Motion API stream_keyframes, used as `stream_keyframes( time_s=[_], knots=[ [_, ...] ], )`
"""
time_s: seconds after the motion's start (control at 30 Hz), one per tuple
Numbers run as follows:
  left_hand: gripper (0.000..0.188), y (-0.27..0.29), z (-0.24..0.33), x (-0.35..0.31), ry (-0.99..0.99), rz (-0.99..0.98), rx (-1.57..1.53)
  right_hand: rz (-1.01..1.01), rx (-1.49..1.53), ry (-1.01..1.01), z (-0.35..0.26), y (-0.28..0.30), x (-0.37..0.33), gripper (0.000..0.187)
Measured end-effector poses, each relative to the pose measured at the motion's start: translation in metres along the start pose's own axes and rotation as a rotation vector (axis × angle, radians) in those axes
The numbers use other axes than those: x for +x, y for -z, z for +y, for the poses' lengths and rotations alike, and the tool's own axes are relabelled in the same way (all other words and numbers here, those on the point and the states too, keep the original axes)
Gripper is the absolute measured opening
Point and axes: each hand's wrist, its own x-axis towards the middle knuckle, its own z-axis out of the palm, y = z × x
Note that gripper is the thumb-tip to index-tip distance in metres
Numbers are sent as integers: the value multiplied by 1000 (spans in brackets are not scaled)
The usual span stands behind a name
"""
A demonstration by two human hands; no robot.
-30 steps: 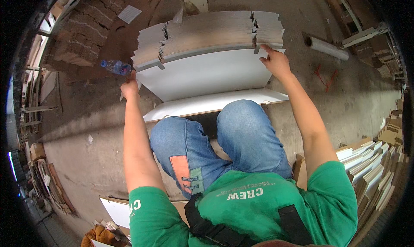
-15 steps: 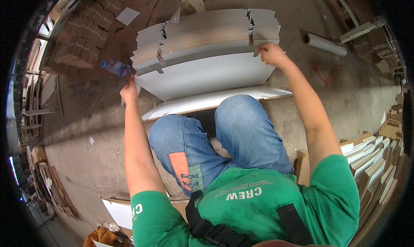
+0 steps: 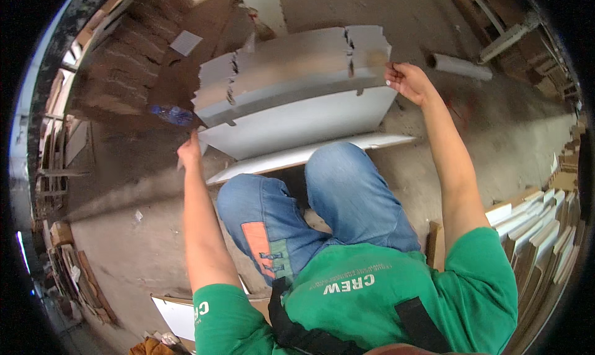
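A thick stack of slotted cardboard sheets (image 3: pixel 291 63) stands on edge in front of my knees. The front white cardboard sheet (image 3: pixel 297 122) slopes toward me, its lower part bending out along the floor. At its upper left corner, my left hand (image 3: pixel 191 150) is closed, thumb pressed against the edge; its other fingers are partly hidden. My right hand (image 3: pixel 409 83) is beside the upper right corner, with bent fingers and the thumb apart from them. Those fingertips come close to the stack's right edge; contact is hard to tell because of blur.
A blue-tinted plastic bottle (image 3: pixel 171 114) lies left of the stack. A roll of clear film (image 3: pixel 460 67) rests on the floor at the far right. White boards (image 3: pixel 536 231) stand packed at my right. Folded brown cardboard (image 3: pixel 118 60) is piled at the far left.
My right hand has moved from the notch in the front sheet outward to its right corner, and its fingers have loosened. My left hand stays at the left corner. The view has shifted slightly.
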Motion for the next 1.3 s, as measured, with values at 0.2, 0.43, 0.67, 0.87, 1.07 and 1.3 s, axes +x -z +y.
stream_keyframes(
  time_s=[0.2, 0.43, 0.67, 0.87, 1.07, 1.3],
  knots=[
    [37, 9, 53, -37, 63, -144, 96, -126, -198, 73, 6, 34, 16, 35],
    [37, 37, 41, -67, 307, -52, 89, -102, -523, 154, 33, 6, 40, 34],
    [35, 37, 47, -62, 300, -89, 108, -18, -824, 291, 52, 37, 53, 33],
    [38, 51, 23, -56, 182, -68, 63, 14, -1177, 250, 72, 41, 28, 37],
    [30, 49, 26, -66, 99, -192, 41, 175, -1296, 247, 48, 7, 30, 32],
    [37, 69, 11, -85, 144, -206, -75, 108, -1073, 568, 74, 11, 24, 34]
  ],
)
